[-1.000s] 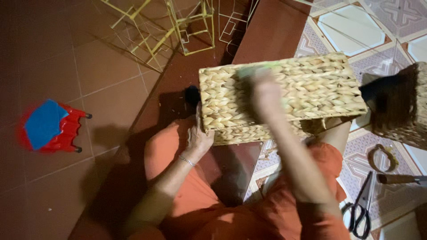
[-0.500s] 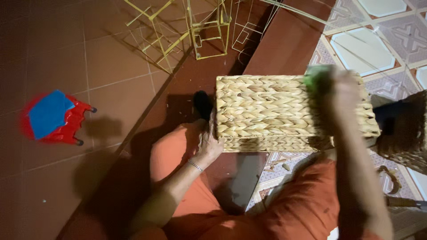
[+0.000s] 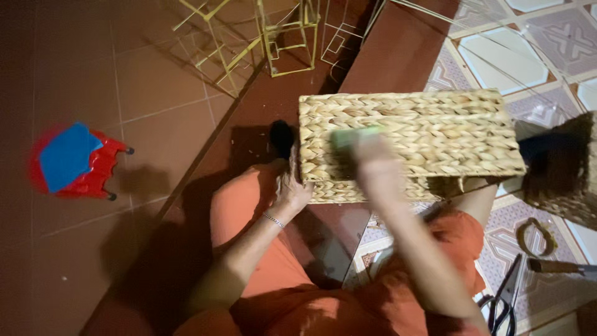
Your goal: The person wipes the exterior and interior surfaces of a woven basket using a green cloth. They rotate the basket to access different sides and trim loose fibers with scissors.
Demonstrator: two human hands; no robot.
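A rectangular woven straw basket (image 3: 435,134) rests on my knees, its braided side facing up. My left hand (image 3: 292,186) grips the basket's left end, fingers against the weave. My right hand (image 3: 373,165) is blurred with motion and presses a small green object (image 3: 351,135) onto the basket's top, left of the middle. I wear orange trousers and a thin bracelet on the left wrist.
A red and blue plastic stool (image 3: 71,162) lies on the tiles at left. Yellow wire frames (image 3: 273,37) stand at the top. Another dark woven basket (image 3: 563,171) is at right, with black scissors (image 3: 504,298), a ring of cord (image 3: 536,236) and a tool handle (image 3: 556,266).
My right hand with the green object has swept from the basket's right end back to its left part. The left hand has kept its hold on the left end.
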